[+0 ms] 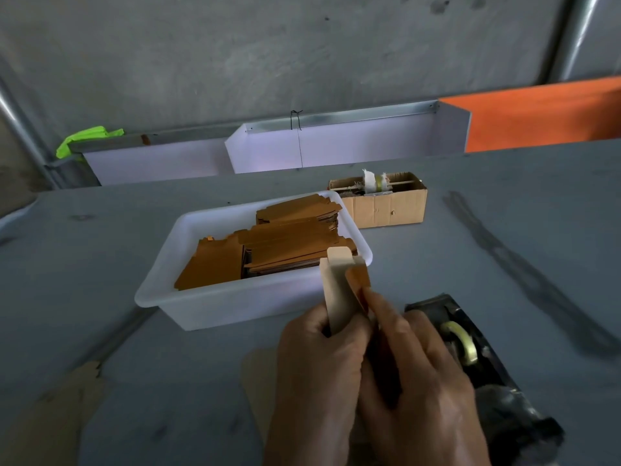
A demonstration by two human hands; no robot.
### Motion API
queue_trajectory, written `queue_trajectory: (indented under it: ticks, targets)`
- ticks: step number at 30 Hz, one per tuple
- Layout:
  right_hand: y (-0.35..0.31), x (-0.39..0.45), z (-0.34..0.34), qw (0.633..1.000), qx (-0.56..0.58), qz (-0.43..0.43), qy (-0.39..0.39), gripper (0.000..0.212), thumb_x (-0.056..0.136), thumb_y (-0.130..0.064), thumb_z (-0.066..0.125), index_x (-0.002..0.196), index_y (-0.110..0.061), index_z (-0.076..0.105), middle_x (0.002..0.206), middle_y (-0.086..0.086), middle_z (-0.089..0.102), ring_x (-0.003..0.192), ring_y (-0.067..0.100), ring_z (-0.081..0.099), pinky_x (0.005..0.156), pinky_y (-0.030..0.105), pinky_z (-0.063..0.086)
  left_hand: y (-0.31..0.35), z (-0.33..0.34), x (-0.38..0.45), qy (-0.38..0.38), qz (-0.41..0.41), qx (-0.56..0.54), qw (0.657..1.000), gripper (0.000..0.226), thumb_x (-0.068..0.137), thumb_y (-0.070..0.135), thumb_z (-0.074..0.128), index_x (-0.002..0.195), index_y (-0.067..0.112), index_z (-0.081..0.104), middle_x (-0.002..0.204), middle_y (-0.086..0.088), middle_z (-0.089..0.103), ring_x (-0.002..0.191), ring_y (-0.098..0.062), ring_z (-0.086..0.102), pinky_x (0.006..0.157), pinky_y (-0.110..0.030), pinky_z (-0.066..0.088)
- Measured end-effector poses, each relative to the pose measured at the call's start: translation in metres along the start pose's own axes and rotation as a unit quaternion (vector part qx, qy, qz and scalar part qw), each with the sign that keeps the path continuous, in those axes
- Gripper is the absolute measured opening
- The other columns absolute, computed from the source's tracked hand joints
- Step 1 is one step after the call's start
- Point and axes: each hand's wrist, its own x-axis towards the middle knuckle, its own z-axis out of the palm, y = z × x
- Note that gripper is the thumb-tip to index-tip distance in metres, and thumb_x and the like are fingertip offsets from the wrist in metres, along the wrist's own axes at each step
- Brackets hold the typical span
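Note:
Both hands hold one small brown cardboard carton blank [339,290] upright just in front of the white plastic tub [235,304]. My left hand [316,375] grips its pale inner side from the left. My right hand [416,381] pinches its brown flap from the right, fingers pointing up along it. The tub holds several flat brown carton blanks [268,250] stacked in loose piles.
A black tape dispenser [470,344] with a yellowish roll lies right of my hands. An open cardboard box [386,206] with odds and ends stands behind the tub. Flat cardboard pieces [50,408] lie at the table's near left. White trays [336,146] line the back edge.

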Motion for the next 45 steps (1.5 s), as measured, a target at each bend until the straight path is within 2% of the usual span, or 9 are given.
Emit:
queue_trajectory:
  ticks: [5,10,12,19,22,27,33,41,45]
  targets:
    - [-0.007,0.003,-0.006,0.998,0.036,-0.005,-0.047,0.058,0.080,-0.035,0.052,0.132,-0.013,0.054,0.074,-0.012,0.047,0.065,-0.003,0.046,0.063,0.000,0.038,0.006,-0.010,0.002,-0.068,-0.015,-0.009,0.998,0.013,0.085,0.029,0.066,0.077,0.032,0.076,0.071,0.001,0.075,0.068,-0.009,0.072,0.055,-0.014,0.052]
    - [-0.004,0.008,-0.010,0.994,0.069,0.020,-0.087,0.059,0.082,-0.034,0.043,0.136,-0.012,0.050,0.077,-0.011,0.050,0.068,-0.002,0.052,0.061,-0.001,0.037,0.008,-0.025,0.004,-0.194,-0.029,0.019,0.980,0.027,0.078,0.057,0.065,0.090,0.035,0.076,0.092,0.004,0.076,0.094,-0.011,0.071,0.087,-0.035,0.051]
    - [0.000,0.009,-0.011,0.993,0.071,0.026,-0.085,0.056,0.084,-0.035,0.044,0.134,-0.013,0.054,0.078,-0.012,0.054,0.071,-0.001,0.055,0.061,0.000,0.039,0.008,-0.027,0.005,-0.191,-0.009,0.055,0.980,0.027,0.082,0.055,0.059,0.090,0.034,0.075,0.089,0.007,0.075,0.089,-0.004,0.070,0.081,-0.025,0.052]
    - [0.011,0.017,-0.018,0.902,0.293,0.306,-0.085,0.047,0.054,-0.058,0.066,0.097,-0.041,0.066,0.082,-0.004,0.068,0.076,0.009,0.065,0.062,0.020,0.050,0.013,-0.031,0.001,-0.231,-0.027,0.086,0.969,0.034,0.069,0.053,0.058,0.093,0.035,0.073,0.090,0.008,0.075,0.088,-0.006,0.071,0.086,-0.033,0.053]
    - [0.015,0.020,-0.020,0.818,0.435,0.352,-0.129,0.033,0.057,-0.037,0.071,0.089,-0.028,0.074,0.082,0.005,0.073,0.077,0.018,0.070,0.069,0.032,0.053,0.007,-0.027,0.002,-0.186,-0.020,0.114,0.976,0.030,0.069,0.050,0.063,0.090,0.030,0.072,0.083,0.009,0.075,0.081,-0.007,0.071,0.077,-0.030,0.054]
    - [0.021,0.021,-0.019,0.796,0.466,0.373,-0.101,0.027,0.062,-0.026,0.069,0.088,-0.021,0.076,0.090,0.012,0.073,0.090,0.033,0.069,0.085,0.048,0.053,0.004,-0.025,-0.001,-0.165,-0.007,0.104,0.981,0.029,0.069,0.044,0.064,0.094,0.032,0.073,0.088,0.009,0.075,0.089,-0.011,0.070,0.085,-0.035,0.055]
    - [0.023,0.019,-0.022,0.746,0.513,0.414,-0.097,0.020,0.075,-0.026,0.063,0.089,-0.018,0.075,0.070,0.007,0.067,0.065,0.018,0.067,0.057,0.028,0.055,-0.004,-0.022,-0.007,-0.095,0.002,0.079,0.992,0.003,0.080,0.029,0.072,0.081,0.031,0.073,0.076,0.010,0.072,0.075,-0.006,0.069,0.063,-0.018,0.052]
    - [0.026,0.017,-0.021,0.759,0.502,0.404,-0.095,0.022,0.071,-0.026,0.065,0.088,-0.017,0.076,0.080,0.012,0.071,0.070,0.020,0.070,0.058,0.027,0.056,-0.010,-0.013,-0.015,0.001,0.106,0.139,0.985,0.009,0.081,0.030,0.070,0.089,0.032,0.073,0.090,0.006,0.067,0.087,-0.013,0.066,0.073,-0.029,0.057]
    - [0.025,0.017,-0.019,0.762,0.502,0.397,-0.095,0.019,0.071,-0.025,0.066,0.085,-0.015,0.075,0.077,0.012,0.070,0.069,0.020,0.068,0.059,0.026,0.055,-0.010,-0.007,-0.021,0.037,0.199,0.214,0.956,0.016,0.085,0.030,0.067,0.099,0.035,0.074,0.084,0.014,0.056,0.087,-0.001,0.058,0.064,-0.011,0.050]
